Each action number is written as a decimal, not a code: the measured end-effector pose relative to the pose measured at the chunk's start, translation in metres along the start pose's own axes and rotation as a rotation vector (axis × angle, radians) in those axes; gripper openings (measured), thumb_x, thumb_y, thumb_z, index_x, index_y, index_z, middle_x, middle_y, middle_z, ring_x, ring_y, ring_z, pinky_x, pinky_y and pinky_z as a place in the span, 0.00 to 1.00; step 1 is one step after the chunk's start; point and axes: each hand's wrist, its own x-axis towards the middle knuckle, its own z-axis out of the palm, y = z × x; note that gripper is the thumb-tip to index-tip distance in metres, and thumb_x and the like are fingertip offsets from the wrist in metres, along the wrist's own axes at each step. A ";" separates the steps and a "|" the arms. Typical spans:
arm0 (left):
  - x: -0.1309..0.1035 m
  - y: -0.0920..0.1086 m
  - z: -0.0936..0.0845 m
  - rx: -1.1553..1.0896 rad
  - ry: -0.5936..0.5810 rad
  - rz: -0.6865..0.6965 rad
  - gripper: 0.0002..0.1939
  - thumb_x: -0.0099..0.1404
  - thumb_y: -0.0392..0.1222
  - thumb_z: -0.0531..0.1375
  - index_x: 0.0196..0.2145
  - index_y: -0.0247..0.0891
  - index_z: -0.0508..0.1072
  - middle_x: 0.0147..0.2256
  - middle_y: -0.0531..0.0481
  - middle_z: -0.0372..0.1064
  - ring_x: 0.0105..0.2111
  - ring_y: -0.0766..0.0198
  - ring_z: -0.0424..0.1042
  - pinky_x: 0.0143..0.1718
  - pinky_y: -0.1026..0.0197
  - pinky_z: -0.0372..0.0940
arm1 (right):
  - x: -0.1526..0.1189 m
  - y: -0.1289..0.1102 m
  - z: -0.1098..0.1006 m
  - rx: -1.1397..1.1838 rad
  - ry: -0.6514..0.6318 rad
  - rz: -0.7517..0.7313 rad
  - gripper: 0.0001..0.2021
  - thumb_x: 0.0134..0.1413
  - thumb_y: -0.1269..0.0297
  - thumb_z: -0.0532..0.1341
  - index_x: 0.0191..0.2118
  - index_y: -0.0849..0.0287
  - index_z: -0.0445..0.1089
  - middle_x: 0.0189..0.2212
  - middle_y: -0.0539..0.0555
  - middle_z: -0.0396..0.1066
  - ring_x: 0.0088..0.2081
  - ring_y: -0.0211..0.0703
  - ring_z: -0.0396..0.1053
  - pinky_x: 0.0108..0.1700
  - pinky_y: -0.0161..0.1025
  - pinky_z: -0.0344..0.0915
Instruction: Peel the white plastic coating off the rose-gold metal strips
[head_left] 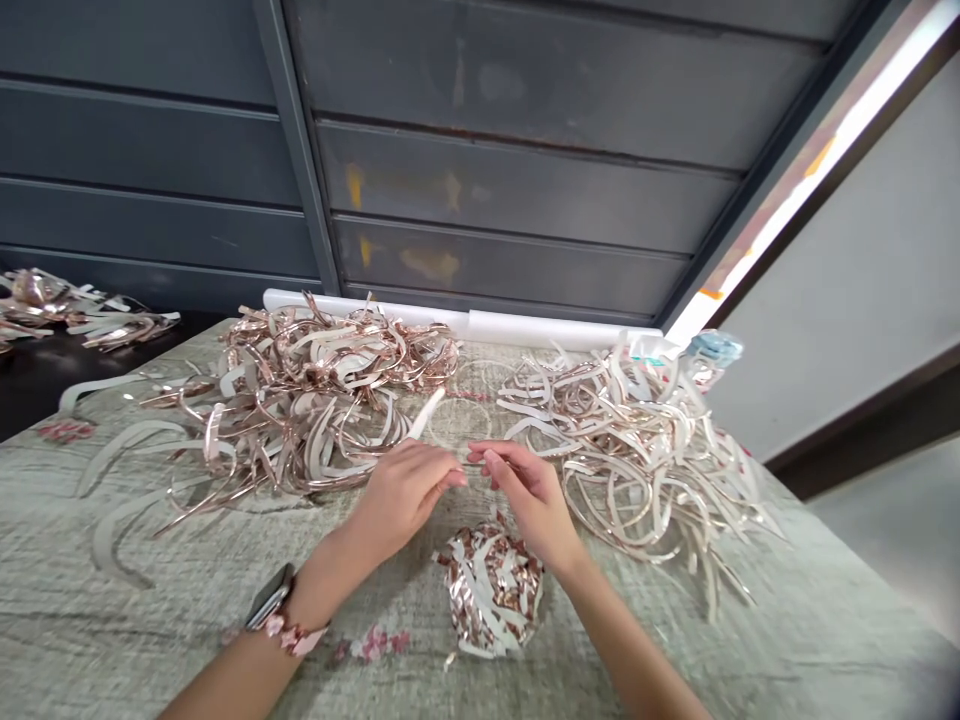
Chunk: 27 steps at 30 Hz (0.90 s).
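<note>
Close together above the table's middle, my left hand point(411, 492) and my right hand point(523, 488) face each other, fingertips a small gap apart. Both are closed in a pinch, and anything between the fingers is too small to make out. A white strip point(427, 413) sticks up behind my left hand; whether it is held, I cannot tell. Just below the hands lies a round bunch of crinkled rose-gold and white foil pieces point(493, 590). Left of my hands spreads a tangled pile of rose-gold and white strips point(315, 400), and another strip pile point(637, 440) lies on the right.
A flower-patterned cloth covers the table point(187, 620). A white roll point(540, 330) runs along the back edge against a dark panelled door point(510, 180). More foil strips point(82, 310) lie on a dark surface at far left. A blue-and-white packet point(712, 348) stands back right.
</note>
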 end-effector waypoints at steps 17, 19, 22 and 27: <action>-0.007 -0.001 0.014 0.169 -0.150 -0.004 0.13 0.74 0.44 0.54 0.30 0.39 0.67 0.26 0.51 0.69 0.26 0.59 0.69 0.28 0.59 0.61 | -0.001 -0.002 0.000 0.133 -0.168 0.034 0.07 0.56 0.59 0.69 0.40 0.52 0.82 0.36 0.53 0.82 0.40 0.47 0.77 0.45 0.42 0.70; -0.007 -0.001 0.016 0.189 -0.135 0.010 0.11 0.73 0.42 0.54 0.31 0.39 0.67 0.26 0.50 0.69 0.27 0.58 0.70 0.28 0.59 0.61 | 0.000 0.000 0.002 0.142 -0.164 0.040 0.07 0.52 0.61 0.71 0.39 0.52 0.83 0.35 0.52 0.82 0.38 0.46 0.76 0.44 0.41 0.70; -0.007 -0.003 0.018 0.203 -0.142 0.032 0.09 0.72 0.41 0.55 0.33 0.39 0.67 0.28 0.49 0.71 0.29 0.57 0.71 0.32 0.57 0.64 | 0.002 0.003 0.003 0.170 -0.118 0.047 0.05 0.50 0.63 0.73 0.35 0.53 0.83 0.33 0.52 0.81 0.35 0.44 0.75 0.43 0.40 0.70; -0.004 -0.013 0.013 0.211 -0.148 -0.028 0.05 0.72 0.41 0.57 0.41 0.38 0.71 0.37 0.47 0.76 0.39 0.53 0.73 0.45 0.48 0.64 | 0.008 0.002 -0.011 0.294 0.087 0.027 0.04 0.54 0.62 0.71 0.36 0.52 0.81 0.30 0.48 0.76 0.28 0.35 0.65 0.33 0.33 0.64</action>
